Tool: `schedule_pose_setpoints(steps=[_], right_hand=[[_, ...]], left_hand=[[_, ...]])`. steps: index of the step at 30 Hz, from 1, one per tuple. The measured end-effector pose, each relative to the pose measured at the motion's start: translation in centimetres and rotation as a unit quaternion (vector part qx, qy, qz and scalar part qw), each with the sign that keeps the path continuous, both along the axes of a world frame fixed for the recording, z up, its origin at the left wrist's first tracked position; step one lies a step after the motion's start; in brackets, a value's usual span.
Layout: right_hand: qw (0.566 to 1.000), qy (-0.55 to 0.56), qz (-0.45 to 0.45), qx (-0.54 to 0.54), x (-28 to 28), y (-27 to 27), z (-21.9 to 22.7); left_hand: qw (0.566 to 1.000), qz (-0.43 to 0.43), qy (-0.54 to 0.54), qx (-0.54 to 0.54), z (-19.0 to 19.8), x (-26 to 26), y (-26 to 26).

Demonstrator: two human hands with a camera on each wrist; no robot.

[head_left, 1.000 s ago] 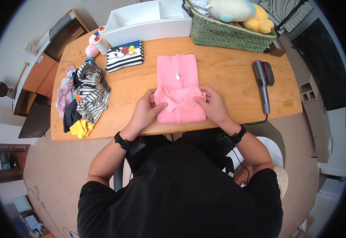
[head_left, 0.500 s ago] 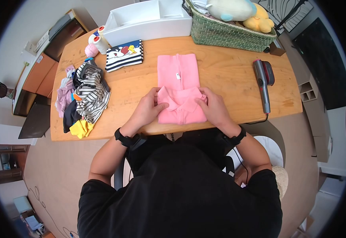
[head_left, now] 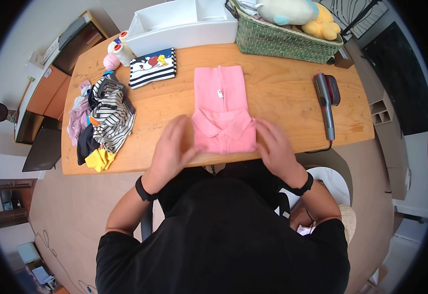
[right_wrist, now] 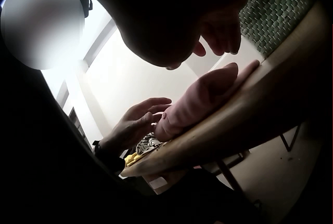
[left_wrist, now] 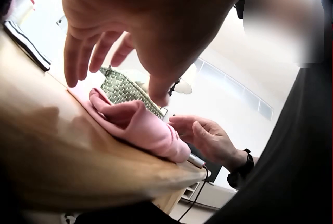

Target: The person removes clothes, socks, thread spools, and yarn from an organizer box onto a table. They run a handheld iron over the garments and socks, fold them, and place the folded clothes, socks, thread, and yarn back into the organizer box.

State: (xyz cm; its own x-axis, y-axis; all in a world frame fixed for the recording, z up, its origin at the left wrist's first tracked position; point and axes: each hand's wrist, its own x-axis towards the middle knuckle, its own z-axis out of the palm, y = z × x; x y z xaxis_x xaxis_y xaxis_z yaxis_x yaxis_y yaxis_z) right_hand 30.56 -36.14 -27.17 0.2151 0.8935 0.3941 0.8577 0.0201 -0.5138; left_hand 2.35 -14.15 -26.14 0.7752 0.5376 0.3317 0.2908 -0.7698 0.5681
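Note:
A pink collared shirt [head_left: 221, 93] lies folded on the wooden table [head_left: 282, 108], its collar half turned over the lower part, close to the front edge. A small white tag shows on the flat far part. At the shirt's left side my left hand [head_left: 170, 149] is raised with fingers spread, holding nothing. My right hand [head_left: 277, 149] hovers by the right side, its fingers extended and blurred by motion. In the left wrist view the folded shirt [left_wrist: 148, 130] makes a thick roll toward the edge, below the left hand [left_wrist: 119, 21].
A heap of clothes [head_left: 111, 115] lies on the left, with a folded striped garment [head_left: 152, 68] and thread spools [head_left: 122, 54] behind it. A white divided bin [head_left: 182, 36] and a green woven basket [head_left: 287, 46] of plush toys line the back. A corded handheld steamer-like appliance [head_left: 325, 108] lies right.
Both hands have let go of the folded shirt's sides and moved outward and a little toward the body. The collar part now lies flatter and more even.

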Motion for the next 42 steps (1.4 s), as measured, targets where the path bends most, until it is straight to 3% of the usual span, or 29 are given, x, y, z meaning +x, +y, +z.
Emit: schedule_pose_setpoints(steps=[4, 11, 14, 16, 17, 19, 26, 30, 33, 35, 36, 38, 39, 41, 42], right_hand=[[0.989, -0.088, 0.103, -0.052, -1.3, -0.1, 1.4], [0.984, -0.107, 0.113, -0.081, -1.1, 0.9, 0.1], [0.992, -0.056, 0.095, -0.066, -1.0, 0.3, -0.1], [0.998, 0.047, -0.028, -0.020, -0.9, 0.1, -1.3], [0.998, 0.046, -0.031, -0.021, -0.5, 0.2, -1.4], [0.975, 0.184, -0.105, -0.066, 0.7, 1.1, -1.4], [0.950, 0.276, -0.096, -0.111, 3.2, 4.4, -1.4], [0.948, 0.282, -0.092, -0.116, 3.4, 4.3, -1.3], [0.955, 0.272, -0.093, -0.079, 2.7, 3.9, -1.6], [0.960, 0.257, -0.100, -0.045, 2.1, 3.8, -1.8], [0.959, 0.265, -0.102, -0.021, 1.8, 3.6, -1.9], [0.955, 0.276, -0.109, 0.004, 1.3, 3.3, -2.1], [0.951, 0.290, -0.107, 0.026, 1.0, 3.3, -2.2], [0.945, 0.306, -0.107, 0.048, 0.5, 3.3, -2.1], [0.947, 0.297, -0.110, 0.049, 0.3, 3.2, -1.9]], left_hand=[[0.983, -0.129, 0.059, 0.115, 0.4, -0.3, -1.6], [0.967, -0.141, 0.092, 0.192, -1.2, 1.0, -0.6], [0.968, -0.135, 0.091, 0.190, -0.6, 1.2, -0.9], [0.969, -0.134, 0.081, 0.191, -0.1, 0.9, -1.0], [0.970, -0.133, 0.072, 0.190, 0.1, 0.9, -1.1], [0.968, -0.145, 0.060, 0.197, 0.4, 1.1, -1.5], [0.967, -0.172, 0.002, 0.187, 1.8, 3.5, -1.5], [0.969, -0.176, 0.030, 0.171, 2.8, 7.3, 0.3], [0.980, -0.152, 0.064, 0.108, 3.4, 11.9, 1.0], [0.976, -0.139, 0.164, -0.038, 2.7, 14.9, 1.7], [0.976, -0.141, 0.164, -0.037, 2.4, 15.7, 2.0], [0.967, -0.131, 0.161, -0.147, 1.9, 16.9, 2.2], [0.966, -0.135, 0.163, -0.146, 1.8, 17.1, 2.2], [0.939, -0.109, 0.159, -0.286, 2.1, 17.2, 2.3], [0.938, -0.110, 0.161, -0.286, 2.3, 17.3, 2.2]])
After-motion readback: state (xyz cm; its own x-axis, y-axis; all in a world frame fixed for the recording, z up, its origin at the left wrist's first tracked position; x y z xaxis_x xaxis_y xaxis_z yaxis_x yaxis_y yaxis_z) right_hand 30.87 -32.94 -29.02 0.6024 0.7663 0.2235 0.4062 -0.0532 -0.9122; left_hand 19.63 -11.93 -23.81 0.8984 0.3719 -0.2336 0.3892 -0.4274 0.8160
